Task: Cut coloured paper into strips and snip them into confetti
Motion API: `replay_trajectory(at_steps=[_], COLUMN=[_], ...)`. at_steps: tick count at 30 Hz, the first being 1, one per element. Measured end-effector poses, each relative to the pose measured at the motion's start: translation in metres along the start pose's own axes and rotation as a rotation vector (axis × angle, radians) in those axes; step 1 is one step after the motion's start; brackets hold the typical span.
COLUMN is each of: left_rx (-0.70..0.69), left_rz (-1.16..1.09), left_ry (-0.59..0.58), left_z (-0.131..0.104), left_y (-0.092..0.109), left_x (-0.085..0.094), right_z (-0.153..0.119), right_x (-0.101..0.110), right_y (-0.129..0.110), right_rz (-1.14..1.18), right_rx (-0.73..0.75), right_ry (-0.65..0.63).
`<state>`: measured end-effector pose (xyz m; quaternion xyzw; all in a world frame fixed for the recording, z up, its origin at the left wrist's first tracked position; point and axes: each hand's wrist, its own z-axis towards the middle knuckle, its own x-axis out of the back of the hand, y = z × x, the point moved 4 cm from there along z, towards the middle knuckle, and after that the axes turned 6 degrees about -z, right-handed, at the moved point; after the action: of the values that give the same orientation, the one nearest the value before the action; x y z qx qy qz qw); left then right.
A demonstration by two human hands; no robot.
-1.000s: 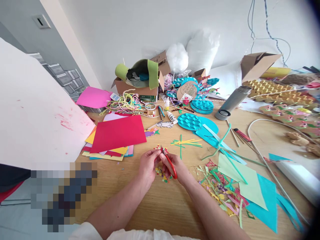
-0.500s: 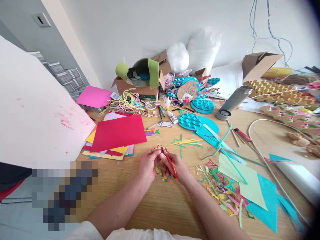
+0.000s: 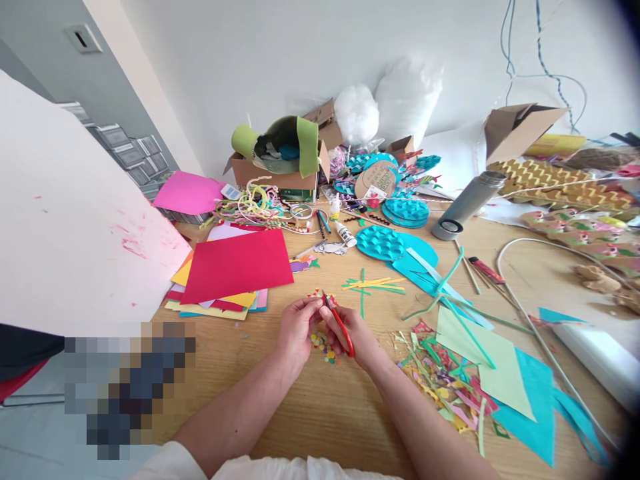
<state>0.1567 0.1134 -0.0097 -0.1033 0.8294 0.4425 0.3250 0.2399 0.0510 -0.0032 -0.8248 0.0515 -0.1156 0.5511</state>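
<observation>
- Right hand [image 3: 357,333]: closed around red-handled scissors [image 3: 343,327], near the middle of the counter [image 3: 240,387], with blades pointing to the far side.
- Left hand [image 3: 296,333]: fingertips pinched together just beside the blades; not possible to tell what is between them.
- Keep the left fingertips out of the blades' path, close the scissors slowly, in small bites, and hold both wrists steady.
- Counted: one pair of scissors, two white bottles [image 3: 346,234], one grey flask [image 3: 467,203], one large red sheet [image 3: 237,265]; small paper pieces [image 3: 320,343], too many for counting.
</observation>
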Motion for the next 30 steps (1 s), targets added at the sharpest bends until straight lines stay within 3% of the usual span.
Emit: replay_trajectory(at_steps=[11,21,30], left_rx=[0.038,0.175,0.224], left_rz=[0.052,0.286,0.345], left_ry=[-0.035,-0.181,-0.166], left_z=[0.002,0.015,0.017], left_y=[0.005,0.025,0.034], left_x=[-0.001,0.006,0.01], right_z=[0.003,-0.003,0.0], right_x=[0.004,0.004,0.004], right_y=[0.007,-0.005,0.003], right_rz=[-0.01,-0.111,-0.129], right_rx=[-0.028,-0.024,-0.045], right_ry=[0.004,-0.044,-0.111])
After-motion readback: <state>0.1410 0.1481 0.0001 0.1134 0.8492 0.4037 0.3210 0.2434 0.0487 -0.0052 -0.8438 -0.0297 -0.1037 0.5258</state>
